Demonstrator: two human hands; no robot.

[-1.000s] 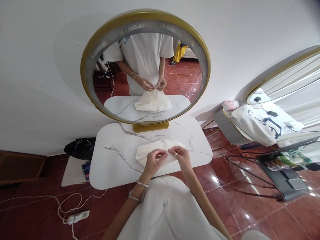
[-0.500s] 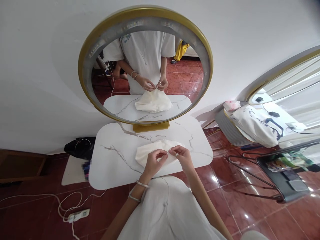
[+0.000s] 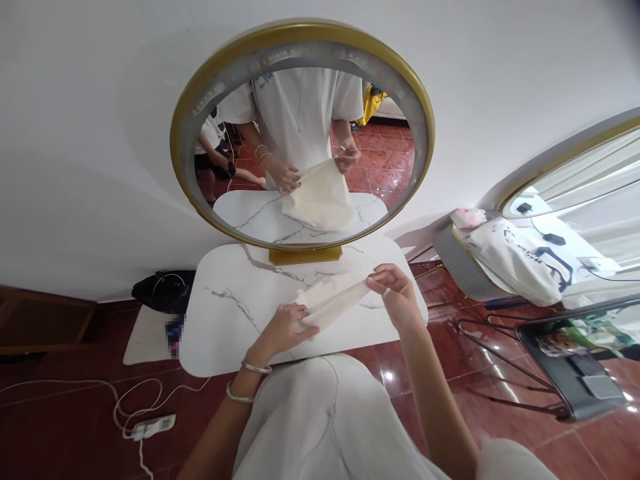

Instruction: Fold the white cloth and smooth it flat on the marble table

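A soft cream-white cloth (image 3: 333, 301) stretches between my two hands over the marbled white table (image 3: 215, 333); whether it is a bag or some other sewn piece I cannot tell. My right hand (image 3: 396, 293), with a ring on one finger, pinches its upper right corner and holds it raised. At the lower left end, my left hand (image 3: 286, 328) grips the edge between thumb and fingers, two light bangles on its wrist. The round mirror (image 3: 303, 32) shows the same hands with the cloth slanting up towards the right.
The mirror's gold base (image 3: 306, 255) stands at the table's back. On the right are a ribbed side table (image 3: 453, 263) with a white printed bag (image 3: 515, 257), and a dark chair (image 3: 580, 393) carrying things. A black bag (image 3: 163, 291) and a power strip (image 3: 154, 427) are at the left.
My hands were close together, pinching at the cloth's near edge. They have moved apart, the right one up and to the right, the left one leftwards, pulling the cloth out between them.
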